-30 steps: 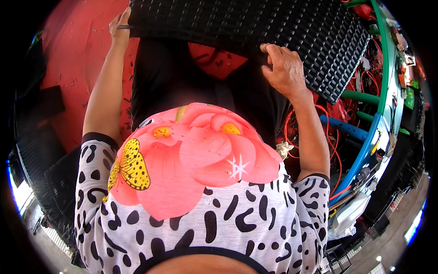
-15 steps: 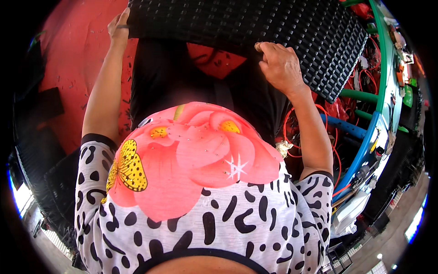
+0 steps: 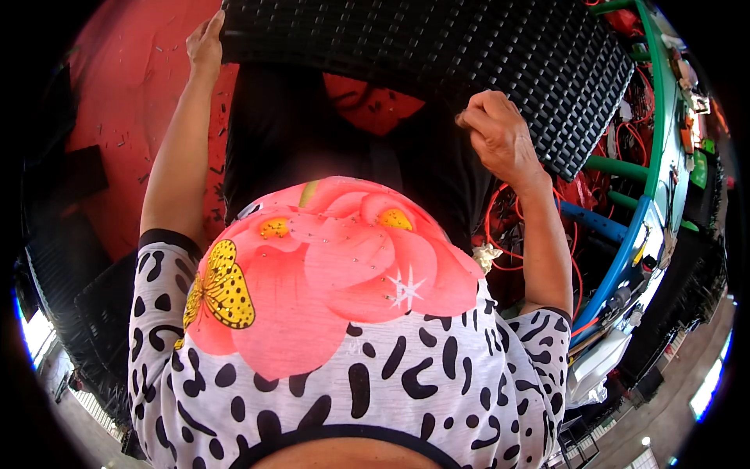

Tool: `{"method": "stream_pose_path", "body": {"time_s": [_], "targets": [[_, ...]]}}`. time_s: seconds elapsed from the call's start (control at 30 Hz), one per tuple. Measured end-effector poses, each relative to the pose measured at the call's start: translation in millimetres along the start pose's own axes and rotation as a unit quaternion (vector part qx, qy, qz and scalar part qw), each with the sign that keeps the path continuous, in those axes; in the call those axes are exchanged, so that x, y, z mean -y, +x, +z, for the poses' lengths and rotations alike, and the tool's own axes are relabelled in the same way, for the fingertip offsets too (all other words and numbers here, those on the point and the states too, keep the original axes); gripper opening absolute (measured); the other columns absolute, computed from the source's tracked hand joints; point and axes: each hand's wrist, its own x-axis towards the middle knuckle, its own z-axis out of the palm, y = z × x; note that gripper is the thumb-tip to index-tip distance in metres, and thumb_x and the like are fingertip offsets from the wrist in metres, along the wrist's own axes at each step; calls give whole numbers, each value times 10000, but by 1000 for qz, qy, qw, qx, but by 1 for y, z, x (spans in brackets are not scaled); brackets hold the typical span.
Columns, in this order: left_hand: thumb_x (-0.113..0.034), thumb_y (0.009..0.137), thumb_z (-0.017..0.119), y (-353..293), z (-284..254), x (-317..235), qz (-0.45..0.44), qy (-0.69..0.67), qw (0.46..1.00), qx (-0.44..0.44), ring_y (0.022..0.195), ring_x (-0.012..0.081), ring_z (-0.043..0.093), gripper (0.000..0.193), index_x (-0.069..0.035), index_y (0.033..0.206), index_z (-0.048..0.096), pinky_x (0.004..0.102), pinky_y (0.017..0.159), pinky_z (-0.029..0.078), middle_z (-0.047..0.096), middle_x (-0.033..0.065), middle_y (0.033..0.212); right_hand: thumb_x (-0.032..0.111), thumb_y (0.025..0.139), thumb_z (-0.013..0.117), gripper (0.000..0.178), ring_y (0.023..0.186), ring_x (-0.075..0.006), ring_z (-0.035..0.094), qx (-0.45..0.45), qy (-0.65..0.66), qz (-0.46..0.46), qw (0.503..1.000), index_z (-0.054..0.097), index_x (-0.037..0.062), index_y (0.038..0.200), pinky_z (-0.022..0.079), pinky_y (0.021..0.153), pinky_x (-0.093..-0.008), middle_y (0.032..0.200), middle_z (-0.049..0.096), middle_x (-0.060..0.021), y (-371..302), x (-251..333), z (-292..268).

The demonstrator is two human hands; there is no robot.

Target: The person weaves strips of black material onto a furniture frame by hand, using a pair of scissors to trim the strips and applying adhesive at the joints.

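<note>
A black woven wicker-like panel [image 3: 437,39] lies across the far side, over my dark-trousered legs. My left hand [image 3: 205,48] holds its left edge, fingers along the side and partly hidden by the panel. My right hand [image 3: 500,133] is closed in a pinch just nearer than the panel's near edge, right of the middle. Whatever its fingertips may hold is too small and dark against the black to make out.
Red flooring [image 3: 141,102] with dark scraps is at the left. On the right stands a green and blue tubular frame [image 3: 617,293] with tools and small items along it. An orange-red hose [image 3: 574,273] coils beneath my right forearm.
My right hand has drawn back from the panel's near edge, toward me and slightly right, still closed. My left hand keeps its place at the panel's left edge.
</note>
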Motion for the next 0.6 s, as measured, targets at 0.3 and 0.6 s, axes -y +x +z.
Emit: {"method": "stream_pose_path", "body": {"time_s": [0.3, 0.6], "targets": [[-299, 824, 639, -3, 5, -7, 5, -17, 1000, -8, 787, 84, 529, 341, 9, 969, 659, 234, 707, 416, 623, 6, 864, 88, 661, 635, 399, 799, -216, 566, -16, 59, 124, 990, 567, 61, 1053, 426, 746, -352, 869, 599, -55, 17, 25, 5], [-306, 808, 651, -12, 15, -24, -10, -23, 999, -21, 791, 87, 536, 366, 7, 998, 652, 236, 702, 420, 630, 13, 868, 47, 700, 647, 567, 699, -262, 561, 4, 31, 187, 982, 468, 96, 1235, 476, 719, -305, 910, 614, -110, 12, 22, 3]]}}
